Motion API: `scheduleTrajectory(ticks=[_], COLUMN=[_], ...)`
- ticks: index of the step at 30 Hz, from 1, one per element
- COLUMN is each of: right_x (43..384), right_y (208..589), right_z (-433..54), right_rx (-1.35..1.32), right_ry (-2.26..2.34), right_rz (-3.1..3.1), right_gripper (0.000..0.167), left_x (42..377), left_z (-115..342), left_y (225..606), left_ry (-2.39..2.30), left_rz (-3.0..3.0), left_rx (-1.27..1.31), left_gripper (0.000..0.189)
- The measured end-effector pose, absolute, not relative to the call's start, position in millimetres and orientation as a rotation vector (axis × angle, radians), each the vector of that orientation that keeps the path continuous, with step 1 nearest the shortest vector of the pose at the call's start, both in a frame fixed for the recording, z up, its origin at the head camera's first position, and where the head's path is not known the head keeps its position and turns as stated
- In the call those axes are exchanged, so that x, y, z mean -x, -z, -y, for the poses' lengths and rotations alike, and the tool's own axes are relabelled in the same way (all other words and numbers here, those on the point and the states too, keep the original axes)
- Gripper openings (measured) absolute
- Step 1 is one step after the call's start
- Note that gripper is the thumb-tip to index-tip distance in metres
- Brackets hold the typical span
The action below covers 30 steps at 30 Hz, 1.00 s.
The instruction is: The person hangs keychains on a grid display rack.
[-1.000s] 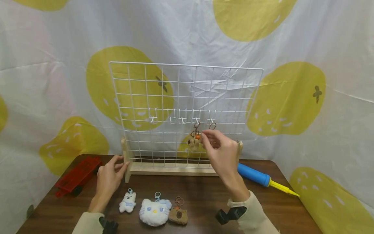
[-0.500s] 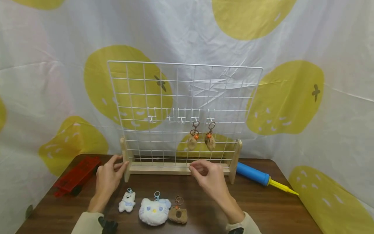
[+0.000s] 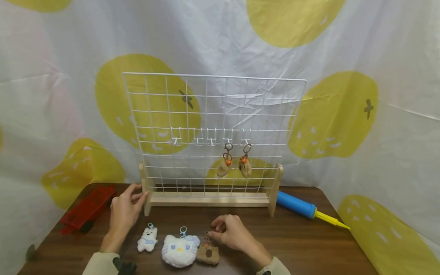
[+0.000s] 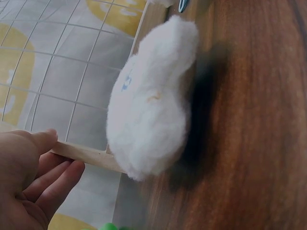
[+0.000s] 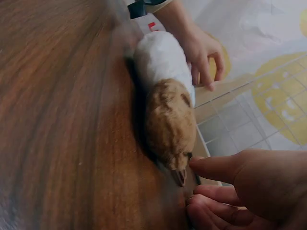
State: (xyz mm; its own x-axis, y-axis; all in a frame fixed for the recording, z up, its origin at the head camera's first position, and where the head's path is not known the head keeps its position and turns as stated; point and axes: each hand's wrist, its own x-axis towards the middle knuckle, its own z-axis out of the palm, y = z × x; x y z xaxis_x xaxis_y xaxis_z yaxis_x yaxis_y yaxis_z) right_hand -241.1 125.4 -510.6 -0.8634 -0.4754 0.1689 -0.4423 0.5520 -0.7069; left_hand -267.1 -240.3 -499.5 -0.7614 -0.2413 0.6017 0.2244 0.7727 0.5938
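At the left foot of a white wire grid rack [image 3: 209, 198], my left hand [image 3: 124, 208] pinches the wooden upright between thumb and fingers, as the left wrist view shows too. My right hand [image 3: 233, 233] is low over the table at the ring of a brown plush keychain [image 3: 208, 255]; its thumb and fingertips are at the ring with a gap between them. Against that keychain lies a white cat-face plush keychain [image 3: 179, 250]. Left of it is a small white bear keychain [image 3: 148, 240]. Two brown plush keychains, a left one [image 3: 224, 168] and a right one [image 3: 245, 168], hang from grid hooks.
Several white hooks [image 3: 197, 142] without keychains line the grid to the left. A red translucent toy cart [image 3: 89, 210] lies at the table's left edge. To the right lies a blue and yellow hand pump [image 3: 299, 205]. A patterned curtain [image 3: 220, 38] hangs behind.
My right hand has let go of the right hanging keychain and moved down to the brown keychain on the table. My left hand stays on the upright.
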Motion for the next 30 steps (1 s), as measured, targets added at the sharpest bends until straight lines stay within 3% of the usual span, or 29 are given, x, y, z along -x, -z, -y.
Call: scheduleTrajectory(ticks=[9, 16, 22, 30], right_x=[241.5, 241.4, 241.0, 238.8], right_y=[515.7, 516.4, 514.6, 511.9], right_z=[-121.1, -122.7, -122.6, -124.8], right_rx=[0.784, 0.787, 0.753, 0.722], right_ry=[1.252, 1.233, 1.240, 1.215], right_rz=[-2.752, -2.756, -2.744, -2.713], right_gripper=[0.020, 0.003, 0.024, 0.023], left_x=[266.1, 266.9, 267.8, 267.5], left_z=[242.7, 241.9, 241.4, 241.4], left_y=[497.1, 497.6, 496.6, 499.3], left_ry=[0.865, 0.861, 0.858, 0.862], left_rz=[2.270, 2.289, 2.271, 2.264], left_rx=[-0.002, -0.006, 0.010, 0.008], left_gripper=[0.030, 0.030, 0.030, 0.030])
